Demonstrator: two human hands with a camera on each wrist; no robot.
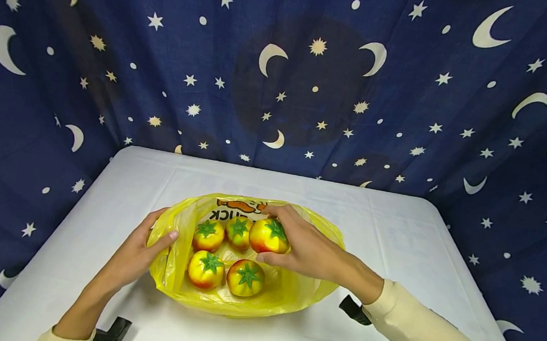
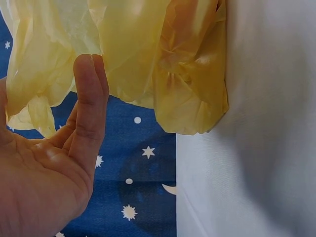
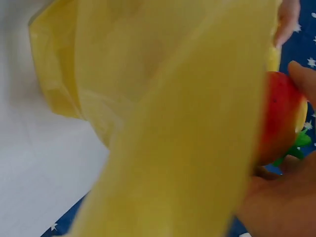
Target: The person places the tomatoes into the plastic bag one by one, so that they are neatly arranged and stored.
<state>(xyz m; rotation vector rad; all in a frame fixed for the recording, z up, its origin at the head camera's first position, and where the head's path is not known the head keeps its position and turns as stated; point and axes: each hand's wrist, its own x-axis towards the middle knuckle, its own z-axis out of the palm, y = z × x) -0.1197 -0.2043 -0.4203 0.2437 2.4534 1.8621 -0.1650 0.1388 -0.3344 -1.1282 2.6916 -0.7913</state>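
Note:
A yellow plastic bag (image 1: 290,300) stands on the table with its mouth wide, several yellow-and-red toy tomatoes (image 1: 205,269) with green leafy tops lying inside. My right hand (image 1: 310,249) reaches over the bag's right side and grips one tomato (image 1: 264,236) between thumb and fingers, above the others. In the right wrist view this tomato (image 3: 279,116) looks red underneath, and the bag wall hides part of it. At the left rim, my left hand (image 1: 135,250) holds the bag, thumb over the edge and fingers outside. The left wrist view shows its long fingers (image 2: 89,108) nearly straight against the plastic.
A white cloth covers the table (image 1: 387,227). Dark blue curtains (image 1: 206,47) with moons and stars surround it at the back and sides. Black wrist devices (image 1: 111,334) show at both forearms. Printed letters mark the bag's far inner wall.

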